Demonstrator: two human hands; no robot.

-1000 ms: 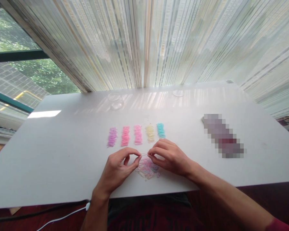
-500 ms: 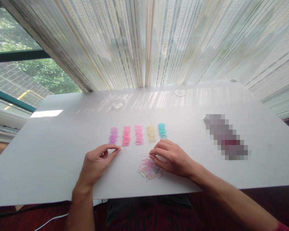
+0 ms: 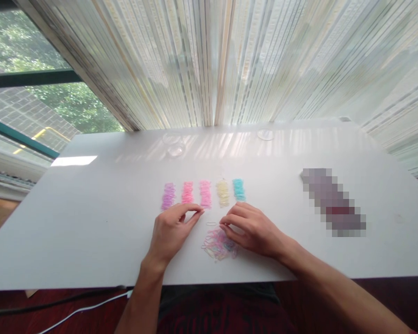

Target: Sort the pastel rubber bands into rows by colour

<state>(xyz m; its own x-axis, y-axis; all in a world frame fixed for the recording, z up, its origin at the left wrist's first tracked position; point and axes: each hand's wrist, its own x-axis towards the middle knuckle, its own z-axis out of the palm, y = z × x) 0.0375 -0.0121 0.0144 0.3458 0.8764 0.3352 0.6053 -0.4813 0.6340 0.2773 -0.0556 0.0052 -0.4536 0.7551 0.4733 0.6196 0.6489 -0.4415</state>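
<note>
My left hand (image 3: 176, 227) is pinched at the fingertips, just below the light pink row of small rubber bands (image 3: 205, 194). Whatever lies in that pinch is too small to see. My right hand (image 3: 252, 227), thumb and forefinger closed together, hovers at the upper right of a mixed pile of loose rubber bands (image 3: 218, 246) and partly covers it. A single pale rubber band (image 3: 211, 224) lies just left of those fingertips. Alongside stand a purple row (image 3: 168, 197), a coral row (image 3: 187, 192), a yellow row (image 3: 222, 194) and a turquoise row (image 3: 239, 189).
Clear round dishes (image 3: 176, 149) and a clear disc (image 3: 265, 134) lie toward the back of the white table (image 3: 73, 222). A blurred-out long object (image 3: 334, 202) rests at the right. Striped curtains (image 3: 195, 60) hang behind the table's far edge.
My left hand has moved right, from below the coral row to below the light pink row, still pinched. The right hand has stayed by the pile. The view has shifted slightly.
</note>
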